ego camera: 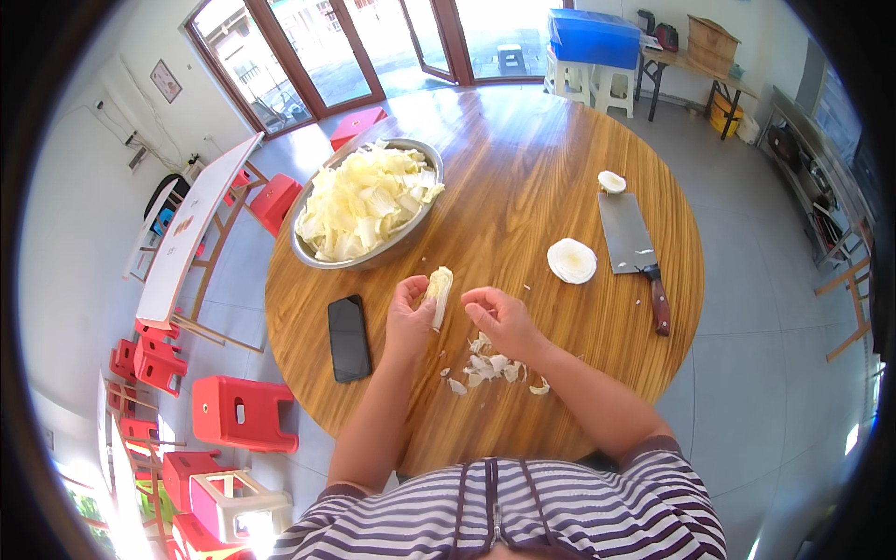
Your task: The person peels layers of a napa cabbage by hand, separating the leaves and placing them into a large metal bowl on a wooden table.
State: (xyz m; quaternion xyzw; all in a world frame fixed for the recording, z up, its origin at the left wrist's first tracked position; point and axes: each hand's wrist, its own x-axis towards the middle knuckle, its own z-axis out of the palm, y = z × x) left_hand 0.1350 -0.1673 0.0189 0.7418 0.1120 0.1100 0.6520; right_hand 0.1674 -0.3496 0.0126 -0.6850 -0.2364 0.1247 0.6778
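Note:
My left hand (411,316) grips a small pale yellow napa cabbage heart (440,290), held upright between thumb and fingers. Just right of it, apart from the heart, is my right hand (500,320). Its fingers are loosely curled and I see nothing in them. Below my right hand, small white cabbage scraps (493,368) lie scattered on the round wooden table (483,231). Beyond my left hand stands a large metal basin (336,264), heaped with cut cabbage leaves (371,199).
A black smartphone (348,339) lies left of my left forearm. To the right are a cleaver (628,234) with a wooden handle and two round cabbage stem slices, one larger (572,261) and one smaller (612,182). Red plastic stools (241,413) stand on the floor at left.

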